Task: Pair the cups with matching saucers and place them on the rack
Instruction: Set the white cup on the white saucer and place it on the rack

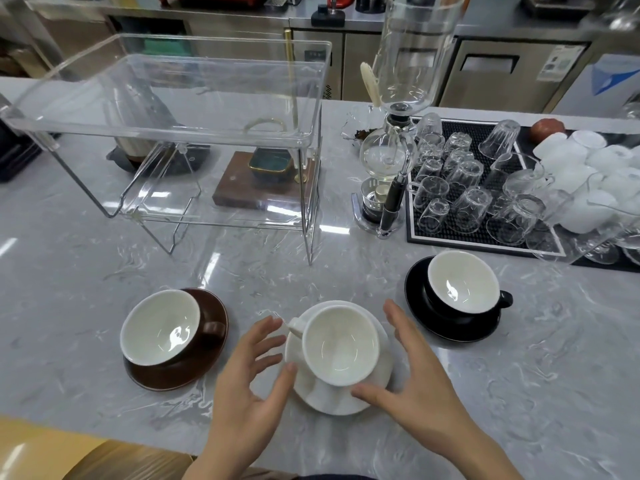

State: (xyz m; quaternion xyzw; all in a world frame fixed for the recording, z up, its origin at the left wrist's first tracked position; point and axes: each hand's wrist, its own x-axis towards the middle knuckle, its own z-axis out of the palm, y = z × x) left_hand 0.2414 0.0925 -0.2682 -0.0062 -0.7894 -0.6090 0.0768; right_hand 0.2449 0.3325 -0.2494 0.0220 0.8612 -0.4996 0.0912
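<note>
White cup point(341, 344) on white saucer point(323, 398) | both hands flank, fingers spread

Head view looks steeply down, near the counter point(346, 271)

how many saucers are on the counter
3, each under a matching cup: the brown saucer at front left, the white saucer in the middle between both hands, and the black saucer at right. None seems hidden.
</note>
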